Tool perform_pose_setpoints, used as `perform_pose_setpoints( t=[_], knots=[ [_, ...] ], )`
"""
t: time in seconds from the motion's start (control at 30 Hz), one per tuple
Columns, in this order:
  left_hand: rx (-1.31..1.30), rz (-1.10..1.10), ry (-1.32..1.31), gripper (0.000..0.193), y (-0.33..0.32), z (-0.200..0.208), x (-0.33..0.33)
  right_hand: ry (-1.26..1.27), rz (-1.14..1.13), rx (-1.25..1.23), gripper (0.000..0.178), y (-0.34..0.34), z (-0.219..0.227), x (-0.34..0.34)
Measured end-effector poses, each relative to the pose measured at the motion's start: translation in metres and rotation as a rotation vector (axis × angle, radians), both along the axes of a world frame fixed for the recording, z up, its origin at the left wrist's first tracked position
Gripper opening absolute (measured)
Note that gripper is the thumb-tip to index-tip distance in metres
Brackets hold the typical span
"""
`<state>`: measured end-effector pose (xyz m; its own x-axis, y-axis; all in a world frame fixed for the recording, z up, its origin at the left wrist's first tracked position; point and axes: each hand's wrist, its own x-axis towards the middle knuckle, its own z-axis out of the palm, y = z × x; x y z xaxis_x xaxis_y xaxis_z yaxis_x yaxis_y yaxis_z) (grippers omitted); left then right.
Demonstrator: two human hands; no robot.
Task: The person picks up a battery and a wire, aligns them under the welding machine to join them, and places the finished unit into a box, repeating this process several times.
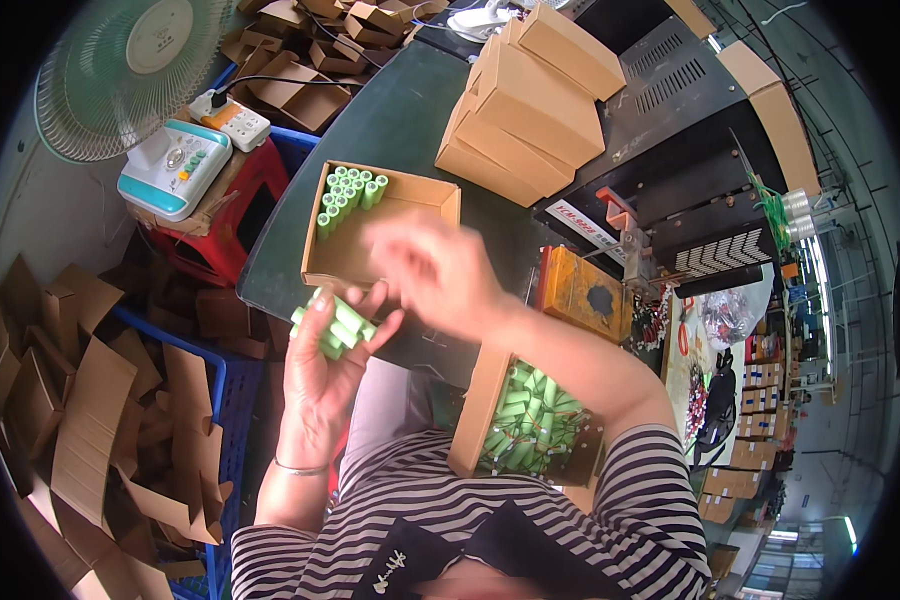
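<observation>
So the left hand [320, 375] is palm-up and curled around a small bunch of green cylindrical cells [332, 325], fingers wrapped under them and thumb pressing from the side. The right hand [440, 270] is motion-blurred just past them, at about 1 o'clock from the bunch, so I honestly can't tell whether it's pinching a cell or empty (fingers look loosely spread, but that's the blur talking). Right behind the hands, at 12 o'clock, sits an open cardboard box [425, 195] on the dark green table [400, 110], with more green cells standing upright in its far-left corner and most of its floor bare. Down at 4 o'clock from the left hand there's a second box [475, 400], propped against the striped shirt and full of loose cells lying every which way. A stack of closed cartons [530, 110] sits at 1 o'clock further back, and a fan [130, 70] at 10 o'clock. My worry: the bunch is only held by a loose curl, so a bump from the fast-moving right hand could roll a cell off the palm and down toward the flattened cardboard scraps [90, 420] at 8 o'clock. The lap box also looks tilted and could tip.
</observation>
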<state>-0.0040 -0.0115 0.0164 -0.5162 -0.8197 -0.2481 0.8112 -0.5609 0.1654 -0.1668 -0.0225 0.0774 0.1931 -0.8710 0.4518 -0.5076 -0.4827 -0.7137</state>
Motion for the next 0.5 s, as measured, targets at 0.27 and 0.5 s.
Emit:
perform_pose_setpoints(
  t=[0.27,0.5],
  knots=[
    [0.018,-0.003,-0.028,0.024,0.0,-0.009,0.002,0.393,-0.28,-0.142,0.021,-0.065,-0.057,-0.022],
    [0.0,-0.046,-0.067,0.032,-0.002,-0.004,-0.01,0.682,-0.161,-0.408,0.008,-0.07,-0.061,-0.026]
  ],
)
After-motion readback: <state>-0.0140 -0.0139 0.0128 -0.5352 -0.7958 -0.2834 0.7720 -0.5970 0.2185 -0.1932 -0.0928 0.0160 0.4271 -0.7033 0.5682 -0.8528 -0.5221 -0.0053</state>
